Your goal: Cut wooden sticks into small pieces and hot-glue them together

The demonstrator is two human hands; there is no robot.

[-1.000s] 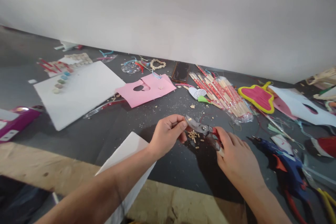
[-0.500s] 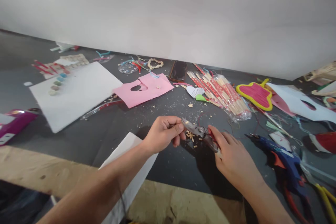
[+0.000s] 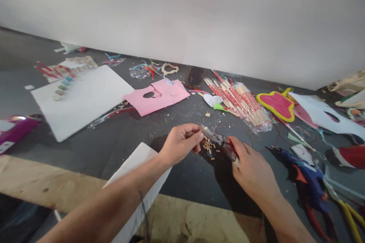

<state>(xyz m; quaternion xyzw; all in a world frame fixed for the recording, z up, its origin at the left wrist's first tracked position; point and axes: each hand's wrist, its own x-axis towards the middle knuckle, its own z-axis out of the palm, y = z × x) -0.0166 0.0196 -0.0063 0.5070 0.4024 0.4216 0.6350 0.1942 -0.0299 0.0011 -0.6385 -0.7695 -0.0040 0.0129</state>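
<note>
My right hand (image 3: 251, 165) is wrapped round the handles of pruning shears (image 3: 218, 138), whose blades point left. The fingers of my left hand (image 3: 182, 140) are pinched together at the blade tips, on a small pale piece (image 3: 205, 128) whose shape is mostly hidden. Beneath the shears, small cut wooden bits (image 3: 209, 146) lie in a loose pile on the dark table (image 3: 188, 182). A white sheet (image 3: 137, 167) lies partly under my left forearm.
Behind my hands are a pink paper cutout (image 3: 168, 98), a phone (image 3: 194, 77) and wrapped chopsticks (image 3: 242, 102). A blue glue gun (image 3: 305, 171) lies at the right, near a pink and yellow shape (image 3: 276, 104). A white board (image 3: 82, 98) rests at the left.
The shears and my left fingertips have shifted very slightly right. The view has moved a little. Both hands keep their hold.
</note>
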